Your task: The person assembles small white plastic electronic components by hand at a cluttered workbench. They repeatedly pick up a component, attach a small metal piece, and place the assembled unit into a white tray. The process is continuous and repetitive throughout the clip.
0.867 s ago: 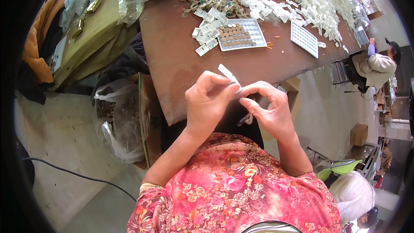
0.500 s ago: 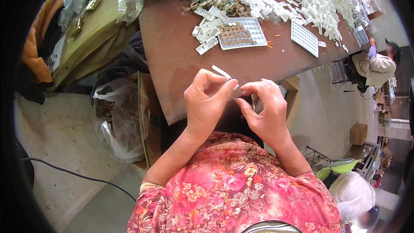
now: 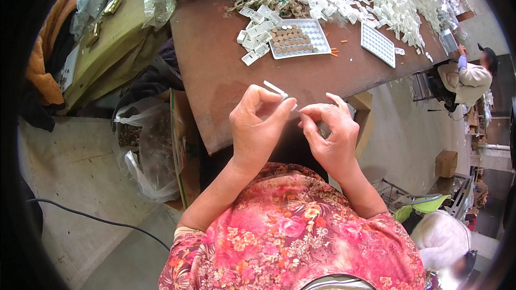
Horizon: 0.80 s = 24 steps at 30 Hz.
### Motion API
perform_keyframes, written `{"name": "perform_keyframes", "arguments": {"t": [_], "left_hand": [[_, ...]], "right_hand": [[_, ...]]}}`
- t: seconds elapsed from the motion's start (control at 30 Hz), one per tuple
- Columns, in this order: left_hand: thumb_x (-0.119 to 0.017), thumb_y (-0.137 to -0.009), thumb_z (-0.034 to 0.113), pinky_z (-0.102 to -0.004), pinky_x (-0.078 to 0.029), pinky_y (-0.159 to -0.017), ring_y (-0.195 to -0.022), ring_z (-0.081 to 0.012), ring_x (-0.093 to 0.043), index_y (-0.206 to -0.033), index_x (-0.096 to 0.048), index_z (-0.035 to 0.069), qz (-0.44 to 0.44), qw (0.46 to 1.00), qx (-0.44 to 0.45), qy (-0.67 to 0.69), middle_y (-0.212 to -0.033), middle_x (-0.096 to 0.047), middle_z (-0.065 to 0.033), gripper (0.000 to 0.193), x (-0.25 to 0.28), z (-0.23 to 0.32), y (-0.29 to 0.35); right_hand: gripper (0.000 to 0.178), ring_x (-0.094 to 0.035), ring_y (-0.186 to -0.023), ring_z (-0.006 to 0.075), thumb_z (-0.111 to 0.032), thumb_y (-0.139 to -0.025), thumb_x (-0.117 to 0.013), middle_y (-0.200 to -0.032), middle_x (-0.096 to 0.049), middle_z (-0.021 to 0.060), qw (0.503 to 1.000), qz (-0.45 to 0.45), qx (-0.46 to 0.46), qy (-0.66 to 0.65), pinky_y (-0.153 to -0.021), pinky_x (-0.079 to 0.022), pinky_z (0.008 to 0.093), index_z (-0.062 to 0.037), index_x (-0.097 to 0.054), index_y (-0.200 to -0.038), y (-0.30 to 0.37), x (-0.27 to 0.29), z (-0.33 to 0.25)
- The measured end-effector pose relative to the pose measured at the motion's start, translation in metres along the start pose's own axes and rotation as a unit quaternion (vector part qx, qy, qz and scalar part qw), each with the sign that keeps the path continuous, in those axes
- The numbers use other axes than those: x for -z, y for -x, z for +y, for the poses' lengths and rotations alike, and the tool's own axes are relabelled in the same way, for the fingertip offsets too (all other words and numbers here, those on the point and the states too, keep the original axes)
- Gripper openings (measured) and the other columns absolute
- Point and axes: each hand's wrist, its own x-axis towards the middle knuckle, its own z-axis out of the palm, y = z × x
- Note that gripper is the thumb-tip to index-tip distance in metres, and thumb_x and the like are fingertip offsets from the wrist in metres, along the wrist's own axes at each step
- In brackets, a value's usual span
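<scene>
In front of my chest, over the table's near edge, my left hand (image 3: 255, 128) pinches a small white plastic piece (image 3: 276, 89) between thumb and fingers. One narrow end of it sticks up past the fingertips; the rest is hidden. Close on its right is my right hand (image 3: 334, 138), thumb and forefinger pressed together, another finger raised. Whatever that pinch holds is too small to make out. Beyond the hands lies a pale tray (image 3: 321, 37) of round pockets, partly filled with brownish discs (image 3: 290, 42). White plastic cases (image 3: 257, 36) cluster at its left side.
A large heap of white plastic parts (image 3: 376, 0) covers the far part of the brown table (image 3: 215, 75). Another pocketed tray (image 3: 378, 45) and short orange sticks (image 3: 334, 52) lie to the right. A bag-lined box (image 3: 153, 156) stands at the left. Other people (image 3: 470, 78) sit at the right.
My right hand's thumb and forefinger have closed into a tighter pinch, and another finger has lifted. My left hand keeps its hold on the white plastic piece, almost unmoved.
</scene>
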Motion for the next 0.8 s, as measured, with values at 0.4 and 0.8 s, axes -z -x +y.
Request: {"name": "perform_keyframes", "arguments": {"t": [0.4,0.8], "left_hand": [[-0.074,-0.079,0.003,-0.0237,-0.051,-0.066,-0.072,-0.0072,-0.064,-0.084,-0.058,0.002,-0.042,0.999,-0.004,0.026,-0.074,-0.067,-0.004,0.017,0.001,0.004,-0.002],[-0.074,-0.08,0.003,-0.0197,-0.047,-0.065,-0.073,-0.0025,-0.056,-0.08,-0.054,0.004,0.009,0.998,0.018,0.058,-0.082,-0.061,0.0009,0.02,-0.003,0.005,-0.002]], "right_hand": [[0.011,-0.064,-0.07,0.0084,-0.005,-0.085,-0.065,-0.077,-0.068,0.0052,0.971,-0.117,-0.132,-0.163,-0.066,-0.049,0.0213,0.0009,-0.063,-0.094,-0.009,0.009,0.002],[0.03,-0.062,-0.095,0.0231,-0.009,-0.069,-0.076,-0.092,-0.063,0.0021,0.99,0.049,0.068,0.11,-0.097,-0.039,0.0458,-0.0105,-0.062,-0.096,0.001,-0.009,-0.003]]}}
